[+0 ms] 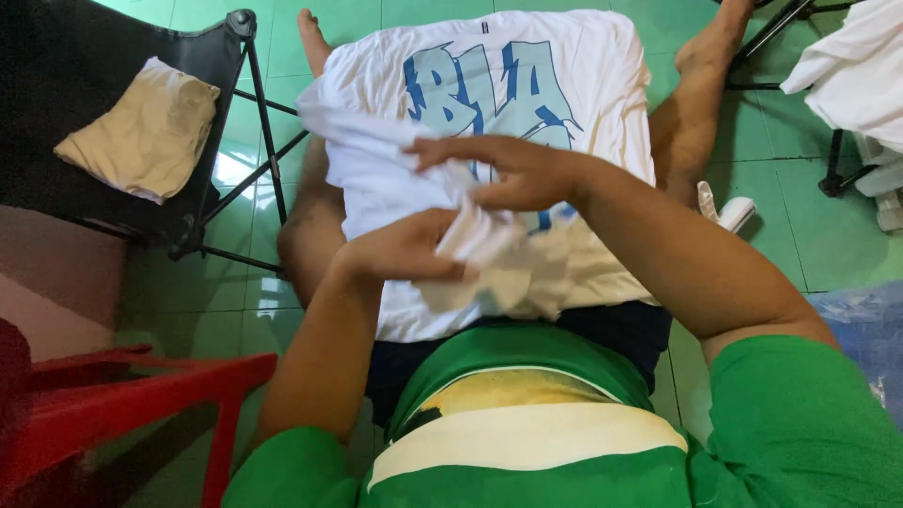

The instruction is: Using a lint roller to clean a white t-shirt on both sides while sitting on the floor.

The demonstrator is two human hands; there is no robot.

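A white t-shirt (564,66) with a blue graphic print lies spread over my lap and legs. My left hand (400,249) grips a bunched part of the shirt's near edge. My right hand (513,169) reaches across from the right and pinches the same bunch of white cloth, fingers partly spread over a folded sleeve at the left. The shirt's lower edge is crumpled between both hands. I sit with bare legs on either side, wearing a green top and dark shorts.
A black folding chair (226,56) at the left holds a folded beige garment (141,127). A red plastic stool (122,395) stands at the lower left. White clothes (851,66) hang over a rack at the upper right. Green tiled floor (800,207) surrounds me.
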